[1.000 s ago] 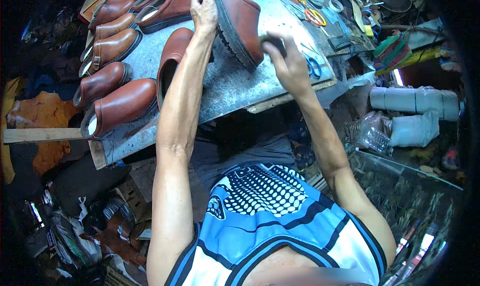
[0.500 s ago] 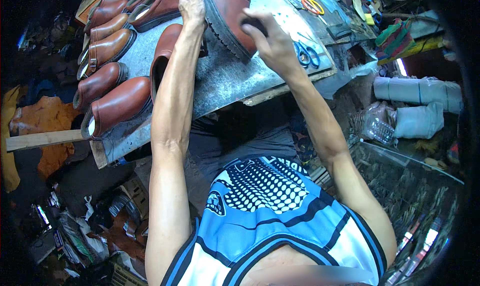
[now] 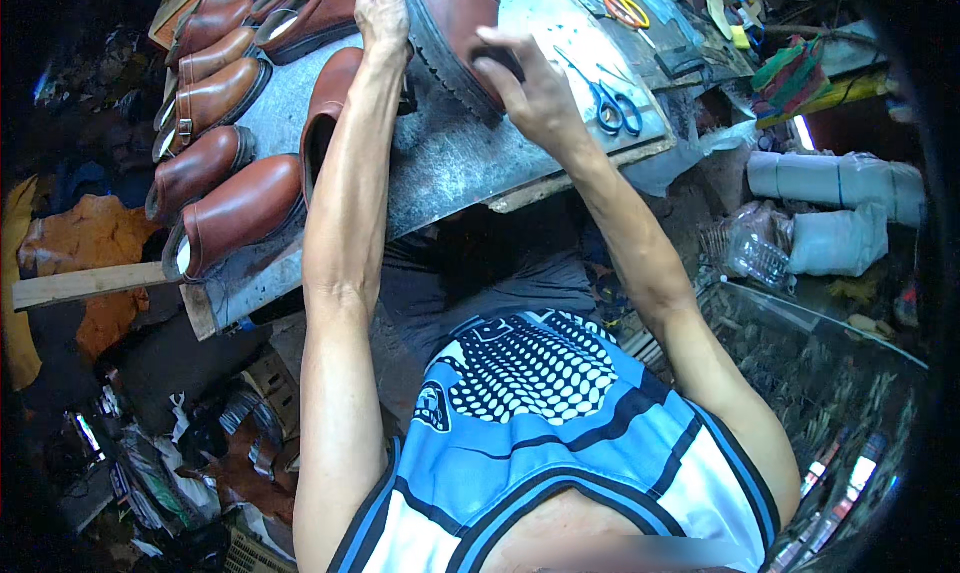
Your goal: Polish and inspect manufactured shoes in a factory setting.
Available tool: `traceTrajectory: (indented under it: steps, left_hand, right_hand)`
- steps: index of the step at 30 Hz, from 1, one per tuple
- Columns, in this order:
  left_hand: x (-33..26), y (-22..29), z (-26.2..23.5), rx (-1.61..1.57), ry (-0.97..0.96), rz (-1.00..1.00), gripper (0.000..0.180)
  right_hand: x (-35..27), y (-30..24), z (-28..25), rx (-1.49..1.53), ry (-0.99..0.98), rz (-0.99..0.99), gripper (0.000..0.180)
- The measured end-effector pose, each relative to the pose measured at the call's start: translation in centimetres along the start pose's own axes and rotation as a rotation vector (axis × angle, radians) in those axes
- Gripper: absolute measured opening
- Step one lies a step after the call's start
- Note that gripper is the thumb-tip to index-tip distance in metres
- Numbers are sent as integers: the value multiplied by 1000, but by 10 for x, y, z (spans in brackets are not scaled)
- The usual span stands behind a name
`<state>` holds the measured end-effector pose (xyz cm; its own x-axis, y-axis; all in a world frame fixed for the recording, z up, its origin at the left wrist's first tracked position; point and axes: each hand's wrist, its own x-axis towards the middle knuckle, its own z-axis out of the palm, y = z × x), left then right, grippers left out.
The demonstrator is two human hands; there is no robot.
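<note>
A single head-worn fisheye view looks steeply down from above the person's chest. The desk (image 3: 480, 163) sits near, toward 12 o'clock, and the forearms rise from 6 o'clock. The floor clutter curves away at 3 and 9 o'clock, with dark vignetted corners.

On the workbench (image 3: 450, 163), a row of shoes (image 3: 215, 123) lies at the left, a held shoe (image 3: 450, 23) stands between both hands, and scissors (image 3: 610, 103) lie just right.

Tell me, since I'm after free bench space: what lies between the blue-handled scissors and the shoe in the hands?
In the head view, only bare grey bench top separates the scissors from the shoe.
</note>
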<state>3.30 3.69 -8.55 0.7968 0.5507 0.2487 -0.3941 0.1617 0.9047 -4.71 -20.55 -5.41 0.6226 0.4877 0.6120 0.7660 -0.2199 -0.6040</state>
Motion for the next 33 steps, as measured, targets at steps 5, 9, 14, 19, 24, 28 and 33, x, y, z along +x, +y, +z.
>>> traceTrajectory:
  steps: [5,9,14,19,24,28,33]
  left_hand:
    - [-18,-2,49,-56,0,-36,49]
    - [-9,10,24,-84,23,-70,51]
    - [-19,11,47,-258,31,-125,55]
    - [-11,5,26,-171,-20,-3,58]
    - [-12,3,24,-28,-12,-57,59]
    - [-8,3,21,-81,11,33,60]
    - [-19,15,33,-146,-31,-59,61]
  right_hand:
    - [-66,34,-42,-127,-46,-3,33]
    - [-33,-2,-28,124,-35,289,30]
    - [-36,21,-15,90,33,251,32]
    - [-55,5,-30,50,-52,326,30]
    - [-12,-10,-17,195,-31,368,29]
    - [-53,14,-15,92,48,258,30]
    - [-58,12,-26,3,9,210,30]
